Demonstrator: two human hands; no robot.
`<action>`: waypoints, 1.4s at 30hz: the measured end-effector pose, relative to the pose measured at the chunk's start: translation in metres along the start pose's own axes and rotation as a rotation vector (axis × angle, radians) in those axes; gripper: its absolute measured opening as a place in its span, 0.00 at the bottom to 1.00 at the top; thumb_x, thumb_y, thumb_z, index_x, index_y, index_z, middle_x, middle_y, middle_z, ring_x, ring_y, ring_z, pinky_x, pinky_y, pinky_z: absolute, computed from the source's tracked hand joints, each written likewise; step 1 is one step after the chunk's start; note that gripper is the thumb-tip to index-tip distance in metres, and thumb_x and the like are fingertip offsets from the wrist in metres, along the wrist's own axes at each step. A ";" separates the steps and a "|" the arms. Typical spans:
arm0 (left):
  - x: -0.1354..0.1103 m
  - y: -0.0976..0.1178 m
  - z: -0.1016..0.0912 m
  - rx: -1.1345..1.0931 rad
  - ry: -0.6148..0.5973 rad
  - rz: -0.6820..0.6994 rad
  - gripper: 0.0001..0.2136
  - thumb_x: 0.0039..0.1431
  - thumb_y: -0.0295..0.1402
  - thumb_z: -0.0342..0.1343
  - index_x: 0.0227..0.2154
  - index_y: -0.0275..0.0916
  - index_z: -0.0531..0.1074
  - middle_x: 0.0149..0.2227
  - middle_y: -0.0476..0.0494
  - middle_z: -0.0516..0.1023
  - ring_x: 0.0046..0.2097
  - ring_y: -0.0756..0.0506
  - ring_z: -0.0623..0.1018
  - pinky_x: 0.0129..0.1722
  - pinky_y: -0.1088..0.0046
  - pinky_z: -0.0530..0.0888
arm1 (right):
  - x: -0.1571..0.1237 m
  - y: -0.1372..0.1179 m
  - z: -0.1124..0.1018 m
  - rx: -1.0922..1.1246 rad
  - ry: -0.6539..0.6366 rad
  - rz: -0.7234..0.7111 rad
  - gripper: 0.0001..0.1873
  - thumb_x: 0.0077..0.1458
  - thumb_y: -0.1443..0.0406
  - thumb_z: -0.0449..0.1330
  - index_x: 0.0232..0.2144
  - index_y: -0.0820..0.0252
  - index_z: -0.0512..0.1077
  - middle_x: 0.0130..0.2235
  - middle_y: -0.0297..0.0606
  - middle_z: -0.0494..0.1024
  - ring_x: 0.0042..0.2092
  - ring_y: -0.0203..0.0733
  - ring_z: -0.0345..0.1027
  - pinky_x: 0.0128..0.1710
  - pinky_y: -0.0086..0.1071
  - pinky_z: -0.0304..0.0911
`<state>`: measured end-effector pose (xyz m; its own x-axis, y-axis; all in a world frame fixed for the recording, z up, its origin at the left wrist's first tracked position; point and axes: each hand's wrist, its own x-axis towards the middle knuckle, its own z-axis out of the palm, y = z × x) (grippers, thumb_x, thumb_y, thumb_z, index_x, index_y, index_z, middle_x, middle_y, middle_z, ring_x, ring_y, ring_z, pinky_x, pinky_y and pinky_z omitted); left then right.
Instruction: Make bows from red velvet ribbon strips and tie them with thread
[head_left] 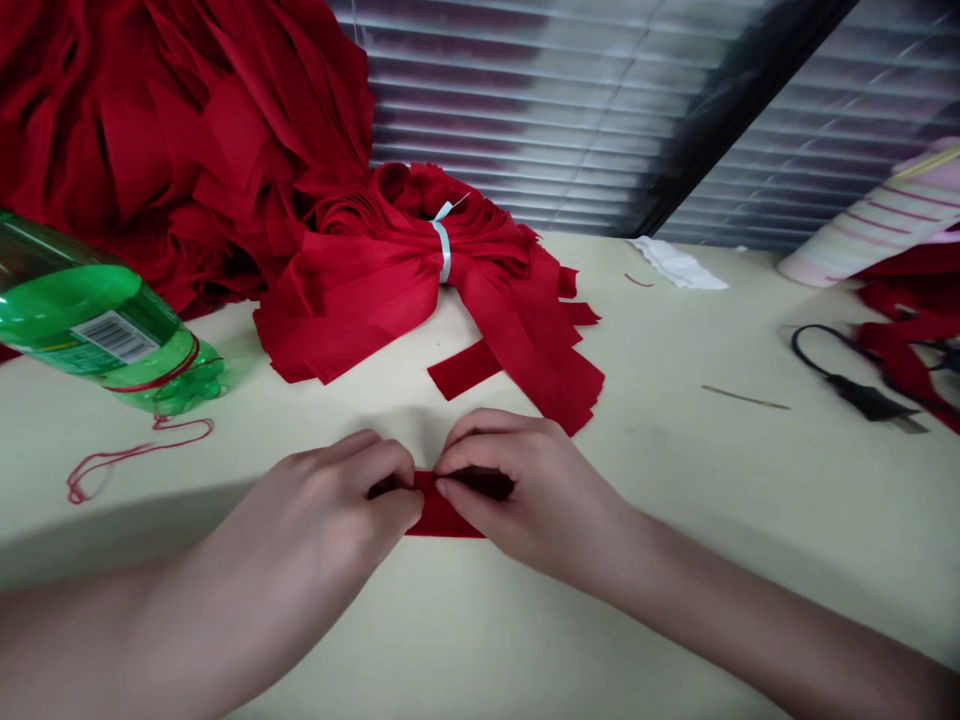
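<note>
A short piece of red fabric strip (444,512) lies flat on the table between my hands. My left hand (352,505) is closed, its thumb and fingers pinching the strip's upper left part. Opposite it, my right hand (517,485) pinches the strip's top edge between thumb and fingertips. Both hands hide the two ends of the piece. Just beyond them rests a bundle of red fabric strips (360,300), bound in the middle by a pale blue tie (444,250).
A large heap of red fabric (187,130) fills the back left. Before it stands a tilted green bottle (112,330) with red thread (142,455) trailing. To the right are a white scrap (679,263), a black cable plug (862,395) and a striped tumbler (877,225). Blinds (510,100) border the table.
</note>
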<state>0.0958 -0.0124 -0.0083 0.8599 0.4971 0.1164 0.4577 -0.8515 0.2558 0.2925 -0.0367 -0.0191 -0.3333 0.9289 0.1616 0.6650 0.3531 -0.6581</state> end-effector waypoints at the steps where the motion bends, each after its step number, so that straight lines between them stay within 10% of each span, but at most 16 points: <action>1: 0.000 -0.001 0.000 -0.013 -0.010 -0.007 0.06 0.51 0.19 0.58 0.27 0.37 0.73 0.30 0.47 0.72 0.33 0.45 0.73 0.28 0.69 0.75 | 0.000 0.000 0.000 -0.001 0.000 -0.001 0.08 0.48 0.76 0.59 0.23 0.61 0.75 0.29 0.32 0.75 0.30 0.30 0.68 0.29 0.22 0.62; 42: 0.013 0.011 -0.006 0.133 -0.195 -0.084 0.07 0.55 0.23 0.51 0.26 0.37 0.71 0.27 0.45 0.73 0.30 0.45 0.74 0.29 0.69 0.72 | -0.005 -0.019 0.009 -0.195 -0.169 -0.019 0.09 0.51 0.75 0.57 0.21 0.64 0.66 0.25 0.33 0.69 0.31 0.36 0.64 0.34 0.34 0.55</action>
<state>0.1102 -0.0141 0.0018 0.8393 0.5362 -0.0903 0.5437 -0.8297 0.1266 0.2756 -0.0486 -0.0139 -0.4435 0.8955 0.0365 0.7682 0.4008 -0.4992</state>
